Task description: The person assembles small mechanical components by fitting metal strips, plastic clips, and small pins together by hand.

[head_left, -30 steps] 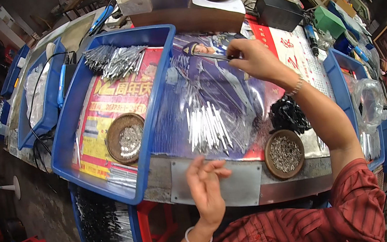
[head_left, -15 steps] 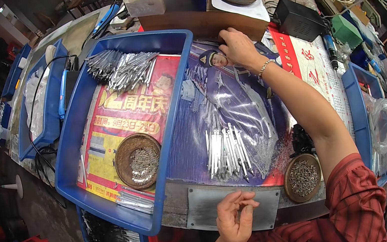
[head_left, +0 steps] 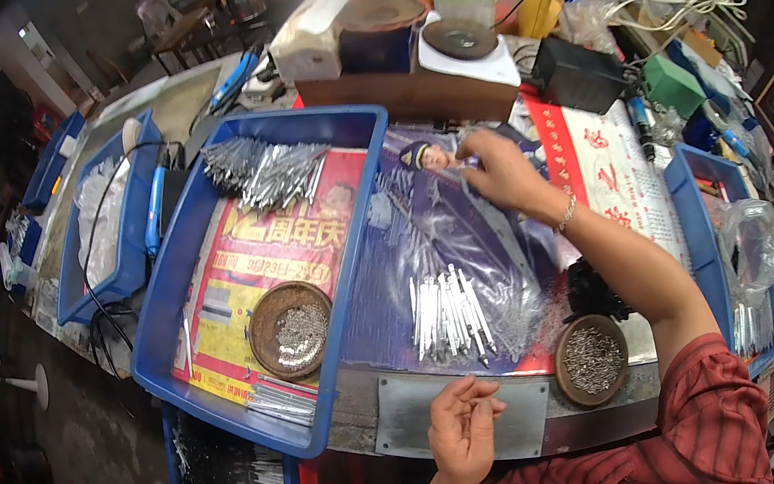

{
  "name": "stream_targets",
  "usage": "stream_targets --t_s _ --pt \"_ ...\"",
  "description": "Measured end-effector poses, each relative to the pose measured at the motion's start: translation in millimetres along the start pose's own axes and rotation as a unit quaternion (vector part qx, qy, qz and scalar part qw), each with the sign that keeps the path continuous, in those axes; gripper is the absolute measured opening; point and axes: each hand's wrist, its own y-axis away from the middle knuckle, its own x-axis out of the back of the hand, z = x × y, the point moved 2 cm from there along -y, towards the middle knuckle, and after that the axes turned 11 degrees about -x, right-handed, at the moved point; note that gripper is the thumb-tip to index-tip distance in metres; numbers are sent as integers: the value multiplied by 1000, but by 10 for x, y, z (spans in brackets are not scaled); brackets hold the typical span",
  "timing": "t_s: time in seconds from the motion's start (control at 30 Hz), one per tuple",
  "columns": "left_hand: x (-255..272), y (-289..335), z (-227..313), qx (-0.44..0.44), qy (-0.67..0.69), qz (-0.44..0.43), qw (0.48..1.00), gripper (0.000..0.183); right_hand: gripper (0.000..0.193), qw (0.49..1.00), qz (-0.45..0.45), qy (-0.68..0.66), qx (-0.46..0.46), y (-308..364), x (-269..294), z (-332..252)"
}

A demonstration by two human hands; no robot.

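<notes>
My right hand (head_left: 503, 171) is over the upper part of a plastic-covered dark blue poster (head_left: 497, 235), its fingers bent toward the thumb. Whatever they may hold is too small to make out. Low at the front, my left hand (head_left: 465, 435) hovers by a grey metal plate (head_left: 405, 421), fingers curled and thumb drawn in; its palm is hidden. Between the hands a bundle of thin silvery metal strips (head_left: 446, 314) lies fanned on the poster. A round brown bowl of small metal pins (head_left: 592, 361) sits at the bench edge below my right forearm.
At left, a large blue tray (head_left: 153, 330) holds metal strips (head_left: 279, 170) and another bowl of small metal parts (head_left: 301, 335). Behind my right hand stands a brown wooden box (head_left: 405, 102). A black box (head_left: 580, 74) and blue bins (head_left: 696, 213) line the right side.
My right hand has come back from the wooden box's front edge toward me. My left hand stays low at the front, its thumb now nearer the fingers. The view has tilted up slightly.
</notes>
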Motion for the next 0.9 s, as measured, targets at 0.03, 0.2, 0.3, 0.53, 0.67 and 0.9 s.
stream_targets --t_s 0.03,0.2,0.3,0.53,0.67,0.9 --pt "11 12 -1 1 -3 5 1000 33 13 1000 -27 -13 -2 130 70 -77" --pt "0 28 -20 0 -30 1 1000 25 12 994 -106 -22 33 814 536 -499" --pt "6 23 12 5 -35 11 999 17 14 989 -142 -22 40 1178 810 -770" --pt "-67 123 150 21 -25 36 999 13 14 983 -172 -58 35 1936 1307 -1006" --pt "-178 330 253 42 -35 16 998 14 15 968 -204 -147 25 2255 1381 -1000" --pt "-367 511 396 77 -58 -52 994 21 14 971 -164 -168 32 2352 1251 -777"
